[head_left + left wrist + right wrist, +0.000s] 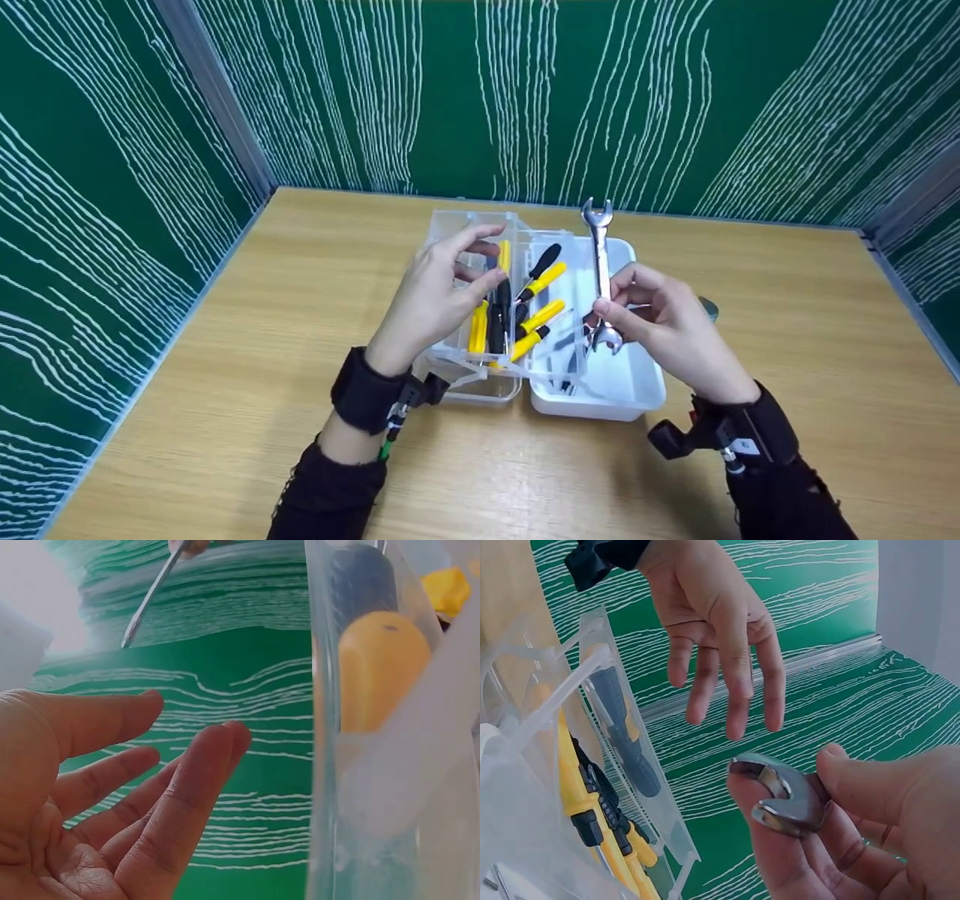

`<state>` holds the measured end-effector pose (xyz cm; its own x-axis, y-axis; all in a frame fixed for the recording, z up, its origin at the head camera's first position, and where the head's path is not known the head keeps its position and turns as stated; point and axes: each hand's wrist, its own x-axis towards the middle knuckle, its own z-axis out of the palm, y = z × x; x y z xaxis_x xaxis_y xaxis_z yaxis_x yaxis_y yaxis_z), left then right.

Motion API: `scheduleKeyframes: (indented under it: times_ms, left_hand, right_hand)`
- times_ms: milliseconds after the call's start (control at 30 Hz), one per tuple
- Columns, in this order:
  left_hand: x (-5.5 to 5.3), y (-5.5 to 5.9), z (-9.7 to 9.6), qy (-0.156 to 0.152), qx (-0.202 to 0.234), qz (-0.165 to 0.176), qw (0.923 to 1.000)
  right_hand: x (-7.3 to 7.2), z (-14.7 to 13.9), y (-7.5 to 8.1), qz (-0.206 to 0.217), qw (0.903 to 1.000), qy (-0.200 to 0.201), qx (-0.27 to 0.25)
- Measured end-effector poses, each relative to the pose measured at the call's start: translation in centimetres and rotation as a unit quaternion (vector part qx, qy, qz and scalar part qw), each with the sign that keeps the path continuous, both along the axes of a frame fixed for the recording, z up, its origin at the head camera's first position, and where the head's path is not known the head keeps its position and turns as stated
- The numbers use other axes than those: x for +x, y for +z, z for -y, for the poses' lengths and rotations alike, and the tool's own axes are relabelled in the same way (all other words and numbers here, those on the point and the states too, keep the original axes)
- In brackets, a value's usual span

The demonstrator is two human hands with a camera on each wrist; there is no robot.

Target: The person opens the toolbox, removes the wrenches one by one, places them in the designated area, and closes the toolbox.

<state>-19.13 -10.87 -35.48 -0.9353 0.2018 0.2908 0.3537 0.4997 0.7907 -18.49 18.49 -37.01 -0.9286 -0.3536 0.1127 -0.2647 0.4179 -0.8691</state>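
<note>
Between thumb and fingers, my right hand [679, 322] holds a silver open-ended wrench [602, 259] near its lower end, upright over the white box. In the right wrist view one jaw end of the wrench [791, 795] faces the camera. My left hand [435, 292] hovers over the clear tray [450, 225] with nothing in it, thumb and fingers apart. Under and beside it lie several yellow-and-black screwdrivers [541, 318]. The left wrist view shows the left hand [112, 795] with its fingers parted, beside the tray's clear wall.
A white plastic toolbox [637, 382] stands open on the wooden table [300, 300], its clear hinged trays folded out to the left. More tools lie inside. A small dark green item [709, 307] shows behind the right hand. Green panels [450, 97] with white lines enclose the table.
</note>
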Motion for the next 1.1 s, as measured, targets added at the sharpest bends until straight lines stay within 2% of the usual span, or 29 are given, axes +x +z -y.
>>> scheduleKeyframes:
  times_ms: [533, 767, 900, 1100]
  left_hand:
    - [0.0, -0.7, 1.6, 0.027, -0.002, 0.014, 0.9995]
    - [-0.2, -0.8, 2.0, 0.032, 0.006, 0.027, 0.9991]
    - [-0.3, -0.9, 2.5, 0.032, 0.012, 0.024, 0.9991]
    - [-0.5, -1.0, 3.1, 0.052, -0.019, 0.012, 0.9984]
  right_hand:
    - [0.0, -1.5, -0.6, -0.009, 0.9998, -0.01, -0.015]
    - [-0.1, -2.4, -0.7, 0.005, 0.9997, -0.024, 0.002]
    - [-0.1, -3.2, -0.8, 0.006, 0.9994, -0.034, 0.007]
    - [0.1, -4.2, -1.1, 0.002, 0.9989, -0.046, 0.012]
